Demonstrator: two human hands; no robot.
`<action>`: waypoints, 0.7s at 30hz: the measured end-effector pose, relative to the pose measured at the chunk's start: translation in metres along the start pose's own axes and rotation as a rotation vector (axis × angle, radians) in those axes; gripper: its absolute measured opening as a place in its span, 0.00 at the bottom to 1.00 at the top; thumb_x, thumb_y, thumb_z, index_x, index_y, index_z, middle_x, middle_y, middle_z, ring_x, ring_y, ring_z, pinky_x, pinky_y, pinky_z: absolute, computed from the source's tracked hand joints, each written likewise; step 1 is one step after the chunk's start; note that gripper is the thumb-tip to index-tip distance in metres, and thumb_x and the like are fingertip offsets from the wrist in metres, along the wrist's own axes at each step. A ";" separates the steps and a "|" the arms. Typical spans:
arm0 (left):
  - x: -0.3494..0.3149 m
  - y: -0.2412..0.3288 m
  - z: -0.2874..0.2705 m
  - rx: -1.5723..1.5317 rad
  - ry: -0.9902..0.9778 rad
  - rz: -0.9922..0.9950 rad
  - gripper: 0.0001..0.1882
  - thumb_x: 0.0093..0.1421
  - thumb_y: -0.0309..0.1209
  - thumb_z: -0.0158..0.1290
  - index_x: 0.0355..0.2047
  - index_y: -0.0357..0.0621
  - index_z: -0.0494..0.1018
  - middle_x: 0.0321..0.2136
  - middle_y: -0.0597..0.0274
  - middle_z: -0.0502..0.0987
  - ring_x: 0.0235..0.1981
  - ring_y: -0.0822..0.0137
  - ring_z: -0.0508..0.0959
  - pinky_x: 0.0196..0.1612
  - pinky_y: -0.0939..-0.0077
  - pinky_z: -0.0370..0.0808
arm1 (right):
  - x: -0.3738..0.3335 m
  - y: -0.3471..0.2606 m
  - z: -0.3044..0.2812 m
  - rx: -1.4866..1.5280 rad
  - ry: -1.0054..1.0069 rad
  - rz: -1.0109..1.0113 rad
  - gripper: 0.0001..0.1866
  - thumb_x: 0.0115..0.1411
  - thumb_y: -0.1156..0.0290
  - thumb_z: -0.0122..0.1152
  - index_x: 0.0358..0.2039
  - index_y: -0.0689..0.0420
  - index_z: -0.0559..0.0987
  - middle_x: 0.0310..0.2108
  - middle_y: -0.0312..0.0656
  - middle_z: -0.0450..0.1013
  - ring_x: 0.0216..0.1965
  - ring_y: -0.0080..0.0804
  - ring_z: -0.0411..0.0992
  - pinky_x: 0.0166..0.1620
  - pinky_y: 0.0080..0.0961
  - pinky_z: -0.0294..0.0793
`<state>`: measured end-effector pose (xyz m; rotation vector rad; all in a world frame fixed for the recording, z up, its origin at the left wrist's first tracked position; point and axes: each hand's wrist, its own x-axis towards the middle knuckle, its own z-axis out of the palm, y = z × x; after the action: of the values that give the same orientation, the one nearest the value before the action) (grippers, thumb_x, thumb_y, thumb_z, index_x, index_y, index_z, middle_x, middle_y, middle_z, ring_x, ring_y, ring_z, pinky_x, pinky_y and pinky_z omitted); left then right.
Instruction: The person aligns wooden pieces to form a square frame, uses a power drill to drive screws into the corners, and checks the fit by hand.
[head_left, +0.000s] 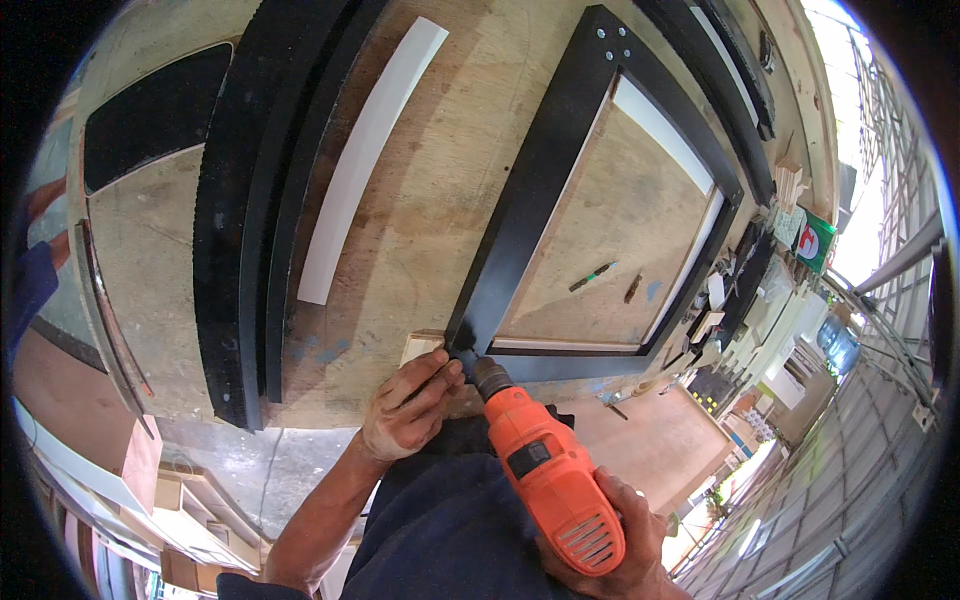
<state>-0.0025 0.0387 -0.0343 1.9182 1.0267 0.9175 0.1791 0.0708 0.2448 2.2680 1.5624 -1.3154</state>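
Note:
My right hand (630, 540) is wrapped round an orange corded-style power drill (545, 470), whose dark chuck points at the near left corner of a black rectangular frame (535, 215). Beside the chuck, my left hand (412, 402) pinches its fingers together at that same corner; whatever is between them is too small to make out. The drill's tip and the spot it meets are partly hidden. Bright screw heads or fasteners dot the frame's far corner. A small pale wood block (425, 345) sticks out under the near corner.
Long black boards (255, 220) and a curved white strip (370, 160) lie to the left on the plywood bench (440, 130). Inside the frame rests a green and black pen-like tool (593, 277). More dark pieces (715, 90) lie far right. Another person's arm (45, 240) shows at the left edge.

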 end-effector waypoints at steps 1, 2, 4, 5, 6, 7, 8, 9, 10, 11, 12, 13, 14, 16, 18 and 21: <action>0.002 0.000 0.002 -0.007 0.006 0.011 0.06 0.49 0.17 0.68 0.28 0.34 0.83 0.48 0.59 0.83 0.56 0.55 0.80 0.52 0.64 0.86 | -0.001 -0.001 -0.001 -0.003 0.015 0.001 0.44 0.51 0.65 0.84 0.63 0.63 0.69 0.42 0.57 0.82 0.40 0.51 0.85 0.41 0.39 0.86; 0.004 0.000 0.004 -0.013 0.012 0.021 0.06 0.48 0.17 0.68 0.28 0.34 0.82 0.49 0.59 0.83 0.56 0.55 0.80 0.52 0.64 0.86 | -0.003 -0.002 -0.001 -0.005 0.030 0.000 0.44 0.50 0.65 0.84 0.64 0.63 0.69 0.42 0.57 0.82 0.40 0.51 0.85 0.41 0.39 0.86; 0.005 0.001 0.003 -0.018 0.004 0.018 0.06 0.48 0.17 0.68 0.26 0.34 0.81 0.49 0.58 0.83 0.56 0.55 0.80 0.52 0.63 0.86 | -0.002 -0.002 -0.001 -0.004 0.040 -0.007 0.44 0.50 0.66 0.84 0.64 0.63 0.69 0.43 0.57 0.82 0.40 0.51 0.85 0.41 0.39 0.86; 0.005 0.000 0.001 -0.014 -0.003 0.011 0.06 0.48 0.17 0.68 0.26 0.34 0.81 0.49 0.58 0.83 0.56 0.55 0.80 0.52 0.63 0.86 | 0.000 -0.002 -0.001 -0.002 0.036 -0.013 0.44 0.50 0.66 0.84 0.64 0.63 0.69 0.43 0.57 0.82 0.40 0.51 0.85 0.41 0.39 0.86; 0.004 0.000 0.000 -0.012 -0.011 0.005 0.06 0.49 0.18 0.68 0.26 0.34 0.81 0.49 0.58 0.83 0.56 0.55 0.80 0.52 0.63 0.86 | 0.002 -0.002 0.000 0.000 0.032 -0.020 0.44 0.50 0.66 0.84 0.64 0.63 0.69 0.43 0.57 0.82 0.40 0.51 0.85 0.41 0.39 0.86; 0.004 0.000 -0.001 -0.013 -0.017 0.004 0.06 0.49 0.18 0.68 0.27 0.34 0.82 0.49 0.59 0.83 0.56 0.55 0.80 0.52 0.63 0.86 | 0.001 -0.001 0.000 0.001 0.028 -0.021 0.45 0.50 0.66 0.84 0.64 0.63 0.69 0.43 0.57 0.82 0.40 0.51 0.85 0.42 0.39 0.86; 0.004 0.000 -0.001 -0.015 -0.022 0.002 0.06 0.49 0.18 0.68 0.28 0.34 0.82 0.49 0.59 0.83 0.56 0.56 0.80 0.52 0.63 0.86 | 0.001 0.000 -0.001 0.001 0.024 -0.023 0.45 0.50 0.66 0.84 0.64 0.63 0.69 0.43 0.57 0.82 0.41 0.51 0.85 0.42 0.39 0.86; 0.004 0.001 -0.001 -0.015 -0.017 0.002 0.06 0.50 0.18 0.68 0.29 0.34 0.83 0.49 0.59 0.83 0.56 0.56 0.80 0.52 0.63 0.86 | 0.000 0.000 -0.001 0.002 0.019 -0.024 0.45 0.50 0.66 0.84 0.64 0.63 0.69 0.43 0.57 0.82 0.41 0.51 0.85 0.42 0.39 0.86; 0.005 0.001 0.000 -0.015 -0.012 0.001 0.07 0.50 0.18 0.68 0.30 0.34 0.83 0.49 0.59 0.83 0.56 0.56 0.80 0.52 0.63 0.86 | 0.000 0.000 -0.002 -0.005 0.014 -0.024 0.45 0.50 0.66 0.84 0.64 0.63 0.68 0.43 0.58 0.82 0.41 0.51 0.85 0.42 0.39 0.86; 0.005 0.001 -0.001 -0.014 -0.009 -0.001 0.07 0.50 0.18 0.68 0.31 0.34 0.84 0.49 0.60 0.83 0.56 0.56 0.80 0.52 0.63 0.86 | 0.000 0.001 -0.002 -0.010 0.009 -0.024 0.45 0.50 0.66 0.84 0.64 0.63 0.68 0.43 0.58 0.82 0.41 0.51 0.85 0.42 0.39 0.86; 0.005 0.002 -0.002 -0.010 -0.018 -0.005 0.08 0.50 0.18 0.68 0.32 0.34 0.84 0.48 0.60 0.83 0.56 0.57 0.80 0.52 0.64 0.86 | 0.000 0.001 -0.003 -0.015 0.003 -0.024 0.45 0.50 0.66 0.84 0.64 0.63 0.68 0.43 0.58 0.82 0.41 0.51 0.85 0.42 0.39 0.86; 0.005 0.002 -0.003 -0.007 -0.028 -0.009 0.09 0.50 0.18 0.68 0.33 0.34 0.84 0.48 0.60 0.83 0.56 0.57 0.80 0.53 0.64 0.86 | 0.001 0.000 -0.003 -0.014 -0.002 -0.018 0.45 0.50 0.66 0.84 0.64 0.63 0.68 0.44 0.58 0.82 0.41 0.51 0.85 0.42 0.39 0.86; 0.005 0.002 -0.003 -0.004 -0.037 -0.013 0.10 0.51 0.18 0.68 0.35 0.34 0.85 0.48 0.60 0.83 0.56 0.57 0.79 0.53 0.64 0.86 | 0.000 0.000 -0.003 -0.014 -0.006 -0.013 0.45 0.50 0.66 0.84 0.64 0.63 0.68 0.44 0.58 0.82 0.41 0.51 0.85 0.42 0.39 0.86; 0.006 0.002 -0.002 -0.002 -0.025 -0.010 0.10 0.51 0.18 0.68 0.35 0.35 0.85 0.48 0.60 0.83 0.56 0.57 0.79 0.53 0.65 0.86 | 0.000 0.000 -0.004 -0.015 -0.013 -0.008 0.45 0.50 0.66 0.84 0.64 0.63 0.68 0.44 0.58 0.82 0.41 0.51 0.85 0.42 0.39 0.86; 0.005 0.002 -0.002 0.000 -0.022 -0.008 0.10 0.51 0.18 0.68 0.35 0.35 0.85 0.48 0.61 0.83 0.57 0.57 0.79 0.53 0.65 0.86 | 0.000 0.001 -0.004 -0.018 -0.018 -0.011 0.45 0.50 0.66 0.84 0.64 0.63 0.68 0.44 0.58 0.82 0.41 0.52 0.85 0.42 0.39 0.86; 0.006 0.002 -0.002 0.001 -0.031 -0.011 0.10 0.51 0.18 0.68 0.35 0.35 0.85 0.48 0.61 0.83 0.57 0.57 0.79 0.54 0.65 0.86 | 0.000 0.002 -0.004 -0.016 -0.020 -0.011 0.45 0.50 0.65 0.84 0.64 0.63 0.68 0.44 0.57 0.82 0.41 0.52 0.85 0.41 0.40 0.85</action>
<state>-0.0013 0.0434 -0.0302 1.9202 1.0185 0.8789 0.1833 0.0720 0.2466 2.2338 1.5753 -1.3194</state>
